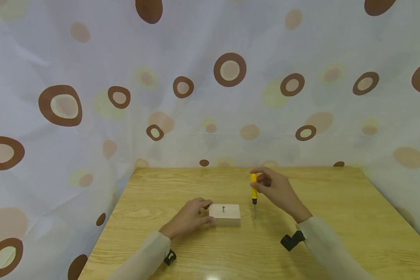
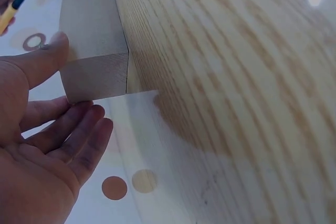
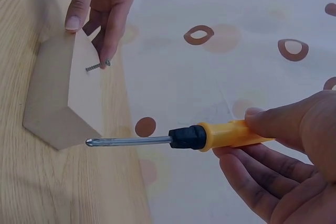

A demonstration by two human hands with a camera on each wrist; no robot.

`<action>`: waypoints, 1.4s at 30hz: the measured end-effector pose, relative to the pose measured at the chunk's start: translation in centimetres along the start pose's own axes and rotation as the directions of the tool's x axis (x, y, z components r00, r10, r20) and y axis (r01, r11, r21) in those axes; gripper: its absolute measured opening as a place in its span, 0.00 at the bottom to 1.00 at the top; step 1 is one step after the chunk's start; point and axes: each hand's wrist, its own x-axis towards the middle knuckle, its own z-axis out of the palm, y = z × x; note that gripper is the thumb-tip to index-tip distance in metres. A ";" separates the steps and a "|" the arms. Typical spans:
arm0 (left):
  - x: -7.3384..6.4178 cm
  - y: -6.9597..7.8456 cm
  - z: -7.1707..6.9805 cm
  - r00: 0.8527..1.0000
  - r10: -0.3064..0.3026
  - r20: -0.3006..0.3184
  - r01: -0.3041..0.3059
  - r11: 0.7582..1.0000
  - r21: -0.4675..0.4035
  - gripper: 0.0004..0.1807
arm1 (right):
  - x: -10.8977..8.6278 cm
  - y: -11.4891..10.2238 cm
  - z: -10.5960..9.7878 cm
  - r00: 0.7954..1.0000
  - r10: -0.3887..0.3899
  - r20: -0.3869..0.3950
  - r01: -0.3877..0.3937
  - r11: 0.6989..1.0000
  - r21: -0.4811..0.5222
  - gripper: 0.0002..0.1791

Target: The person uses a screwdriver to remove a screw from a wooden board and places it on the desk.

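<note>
A pale wooden block (image 1: 227, 221) lies on the table, and a screw (image 3: 95, 67) stands up out of its top face. My left hand (image 1: 190, 217) grips the block's left end, thumb on the near side and fingers at the far side and end. In my right hand (image 1: 275, 190) is a yellow screwdriver (image 1: 254, 188), pinched by the handle between thumb and fingers. Its shaft points down to the right of the block, apart from the screw. The right wrist view shows a cross-shaped tip on the screwdriver's metal shaft.
The wood-grain table (image 1: 154, 186) reaches back to a pale curtain (image 1: 196, 50) with brown ring and dot patterns, which also hangs along both sides. Each wrist carries a black camera mount, such as the right mount (image 1: 291, 241).
</note>
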 end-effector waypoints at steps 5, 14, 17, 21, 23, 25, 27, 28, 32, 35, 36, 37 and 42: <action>0.0 0.1 0.0 1.000 -0.003 0.000 0.003 1.000 0.002 0.37 | 0.7 -0.9 0.7 0.999 -0.035 -0.010 0.035 0.999 0.004 0.20; 0.1 -0.2 0.1 1.000 0.002 0.000 -0.002 1.000 -0.006 0.36 | 1.7 -2.1 1.8 0.996 -0.081 -0.022 0.082 0.997 0.010 0.19; 0.2 -0.3 0.0 1.000 0.010 0.001 -0.010 1.000 -0.012 0.36 | 2.0 -2.5 2.2 0.995 -0.095 -0.033 0.096 0.995 0.007 0.20; 0.4 -0.4 -0.1 1.000 0.018 0.005 -0.018 1.000 -0.021 0.36 | 2.5 -3.0 2.7 0.993 -0.113 -0.042 0.113 0.994 0.010 0.20; 0.4 -0.4 0.0 1.000 0.020 0.006 -0.020 0.999 -0.040 0.36 | 2.7 -3.2 3.0 0.992 -0.121 -0.048 0.121 0.993 0.003 0.19; 0.4 -0.4 0.0 1.000 0.017 0.008 -0.017 0.998 -0.056 0.36 | 2.8 -3.4 3.3 0.991 -0.124 -0.052 0.124 0.992 0.000 0.19; 0.5 -0.3 0.0 1.000 0.017 0.007 -0.017 0.998 -0.063 0.36 | 2.9 -3.7 3.6 0.990 -0.126 -0.057 0.127 0.992 0.001 0.19; 0.5 -0.3 0.0 1.000 0.017 0.006 -0.016 0.998 -0.062 0.36 | 3.0 -3.7 3.8 0.990 -0.131 -0.061 0.131 0.991 0.001 0.19; 0.5 -0.3 0.0 1.000 0.018 0.003 -0.018 0.999 -0.044 0.35 | 3.2 -4.0 4.5 0.985 -0.158 -0.072 0.159 0.987 0.007 0.19; 0.5 -0.3 0.0 1.000 0.017 0.004 -0.017 0.999 -0.045 0.35 | 3.3 -4.2 4.9 0.982 -0.176 -0.076 0.177 0.984 0.014 0.18; 0.5 -0.3 0.0 1.000 0.018 0.004 -0.017 0.999 -0.046 0.35 | 3.4 -4.2 5.0 0.981 -0.179 -0.075 0.181 0.983 0.016 0.18; 0.5 -0.3 0.0 1.000 0.019 0.004 -0.018 0.999 -0.046 0.35 | 3.4 -4.1 5.2 0.981 -0.180 -0.072 0.182 0.983 0.018 0.18; 0.5 -0.4 0.0 1.000 0.021 0.006 -0.021 0.999 -0.037 0.34 | 3.4 -3.9 5.7 0.981 -0.185 -0.065 0.187 0.982 0.019 0.19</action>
